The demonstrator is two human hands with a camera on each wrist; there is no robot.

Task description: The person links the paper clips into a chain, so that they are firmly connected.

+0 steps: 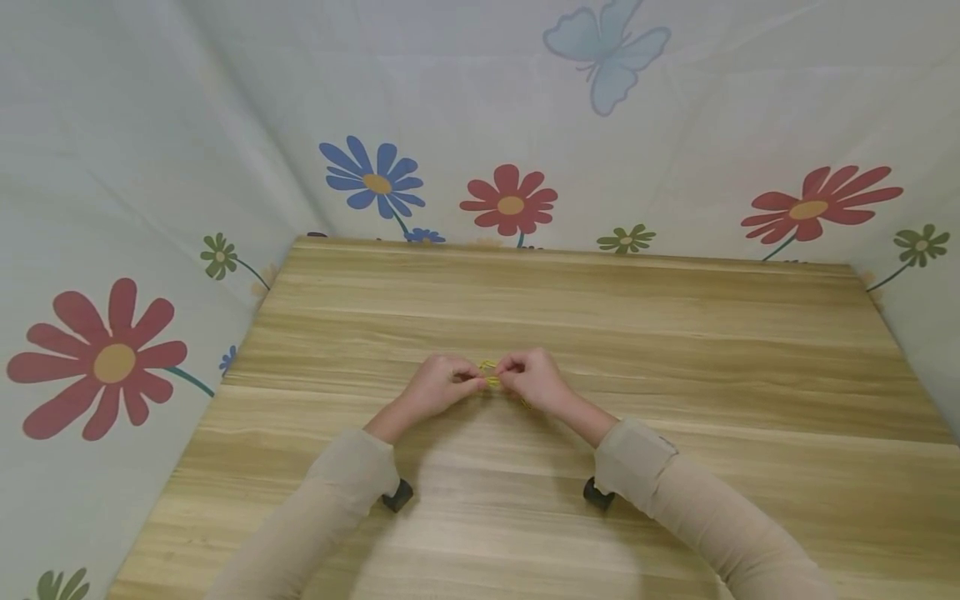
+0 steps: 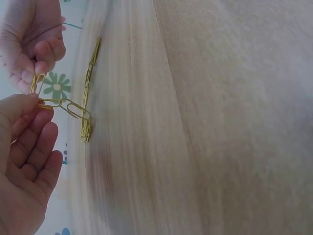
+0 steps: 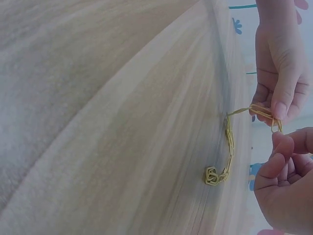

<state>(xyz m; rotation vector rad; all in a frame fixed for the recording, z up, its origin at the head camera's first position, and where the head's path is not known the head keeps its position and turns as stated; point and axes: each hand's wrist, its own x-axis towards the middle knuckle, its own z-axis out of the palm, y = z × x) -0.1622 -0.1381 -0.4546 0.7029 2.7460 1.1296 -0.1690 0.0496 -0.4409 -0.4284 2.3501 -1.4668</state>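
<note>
Both hands meet near the middle of the table, fingertips close together. My left hand (image 1: 438,387) pinches the end of a chain of yellow paper clips (image 2: 73,110) between thumb and fingers. The chain hangs from there, and the rest of it lies on the wood, with a bunched part (image 3: 211,176) at one end in the right wrist view. Right at the left fingertips, my right hand (image 1: 537,382) pinches a yellow paper clip (image 2: 39,83). The two fingertips partly hide where this clip meets the chain.
A wooden table (image 1: 480,300) spreads beneath both arms. Behind it and at the left hangs a white cloth (image 1: 450,92) printed with flowers and a butterfly. Dark wrist devices (image 1: 397,496) show under the beige sleeves (image 1: 330,500).
</note>
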